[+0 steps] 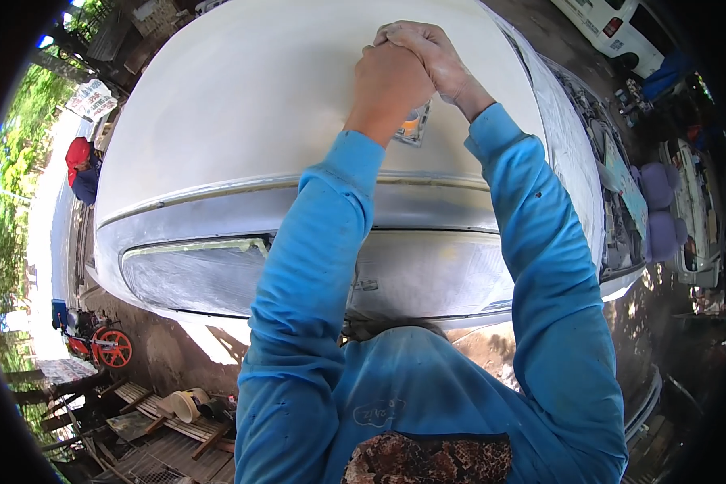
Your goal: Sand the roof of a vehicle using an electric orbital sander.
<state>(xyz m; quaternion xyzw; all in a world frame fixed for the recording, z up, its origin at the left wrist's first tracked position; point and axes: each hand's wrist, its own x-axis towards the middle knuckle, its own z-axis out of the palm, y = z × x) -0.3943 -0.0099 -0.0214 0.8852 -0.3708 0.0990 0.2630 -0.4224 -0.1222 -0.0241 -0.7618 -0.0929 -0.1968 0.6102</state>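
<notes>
My left hand [390,85] and my right hand [438,58] are pressed together, fingers closed, over the pale car roof [242,105]. The fingers cover whatever may lie between or under them. Just below the wrists, a small sheet or flat piece with an orange patch [412,126] lies on the roof, partly behind my left wrist. The roof surface is matte and cream white. Nearer to me, a dusty, greyish car window [427,270] spans the width beneath my blue-sleeved forearms.
At the far left is a person in a red cap [78,161]. A motorcycle with an orange-red wheel [113,347] stands lower left, near wooden slats [149,399] and a pale bucket [187,406]. Purple seats [658,189] are at the right; a white vehicle [597,24] stands at upper right.
</notes>
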